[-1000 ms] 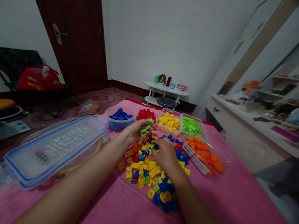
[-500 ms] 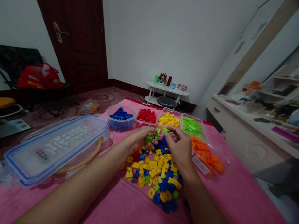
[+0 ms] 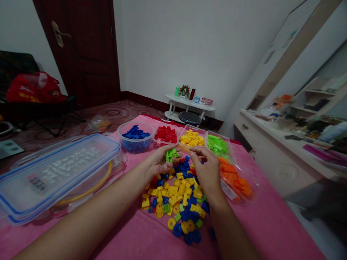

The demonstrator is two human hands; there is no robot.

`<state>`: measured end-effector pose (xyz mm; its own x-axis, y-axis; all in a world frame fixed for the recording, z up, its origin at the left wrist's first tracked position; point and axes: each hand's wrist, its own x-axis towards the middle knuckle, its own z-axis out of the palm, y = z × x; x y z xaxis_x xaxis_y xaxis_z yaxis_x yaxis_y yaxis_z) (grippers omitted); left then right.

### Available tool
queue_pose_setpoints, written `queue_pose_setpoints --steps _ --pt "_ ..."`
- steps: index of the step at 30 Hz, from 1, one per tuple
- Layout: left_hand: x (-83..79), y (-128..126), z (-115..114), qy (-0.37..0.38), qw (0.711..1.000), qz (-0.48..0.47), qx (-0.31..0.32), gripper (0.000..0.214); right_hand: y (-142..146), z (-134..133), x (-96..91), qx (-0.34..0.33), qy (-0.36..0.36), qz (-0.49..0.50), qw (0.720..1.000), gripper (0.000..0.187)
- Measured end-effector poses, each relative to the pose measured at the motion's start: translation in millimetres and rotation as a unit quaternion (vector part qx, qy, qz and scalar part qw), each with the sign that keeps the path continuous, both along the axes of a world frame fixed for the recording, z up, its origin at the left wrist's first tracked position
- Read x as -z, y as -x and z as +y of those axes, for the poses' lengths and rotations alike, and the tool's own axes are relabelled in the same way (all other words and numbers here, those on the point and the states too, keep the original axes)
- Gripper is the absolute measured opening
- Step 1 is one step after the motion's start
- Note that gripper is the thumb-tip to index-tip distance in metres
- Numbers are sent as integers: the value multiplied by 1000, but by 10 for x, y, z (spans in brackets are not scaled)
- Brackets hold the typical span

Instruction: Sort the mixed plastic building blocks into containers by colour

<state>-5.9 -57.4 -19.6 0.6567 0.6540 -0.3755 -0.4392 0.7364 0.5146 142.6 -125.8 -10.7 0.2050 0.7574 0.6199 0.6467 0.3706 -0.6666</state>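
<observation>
Several light-green toy building bricks (image 3: 171, 155) rest in the curled fingers of my left hand (image 3: 157, 162), raised over the far side of a mixed brick pile. Just to its right is my right hand (image 3: 207, 174), its fingers bent and thumb drawn in; what they hold, if anything, is hidden. Beneath both hands spreads the loose pile, mostly yellow bricks (image 3: 175, 190), with blue wheel-like pieces (image 3: 177, 230) at its near edge. A few green bricks (image 3: 166, 208) and some red pieces lie among them.
Beyond the pile stand a round tub of blue bricks (image 3: 135, 138) and clear boxes of red bricks (image 3: 166, 134), yellow bricks (image 3: 191, 138) and green bricks (image 3: 217, 145). Orange bricks (image 3: 235, 177) fill a box at right. Stacked clear lids (image 3: 58, 171) lie left on the pink cloth (image 3: 130, 234).
The green bricks between the two hands now sit gathered in my left hand. My right hand has come away from them slightly. The whole view has shifted a little.
</observation>
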Motion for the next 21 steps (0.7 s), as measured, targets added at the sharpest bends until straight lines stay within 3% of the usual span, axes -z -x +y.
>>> queue_pose_setpoints --steps 5,10,12,14,19,21 --pt "-21 21 11 -20 999 41 -30 15 -474 -18 -68 67 34 -109 991 23" --pt "-4 10 9 -24 999 37 -17 16 -1427 -78 107 208 151 -261 931 39" --pt "3 -2 2 -20 999 34 -11 16 -1764 -136 224 234 217 -274 907 42" --pt "5 -10 -6 -17 999 32 -7 16 -2008 -213 315 217 275 -267 898 43" --pt "11 -6 -17 -22 999 24 -1 15 -2348 -400 347 228 293 -241 897 37" --pt "20 -13 -23 -20 999 27 -2 15 -2424 -443 293 246 256 -211 911 33"
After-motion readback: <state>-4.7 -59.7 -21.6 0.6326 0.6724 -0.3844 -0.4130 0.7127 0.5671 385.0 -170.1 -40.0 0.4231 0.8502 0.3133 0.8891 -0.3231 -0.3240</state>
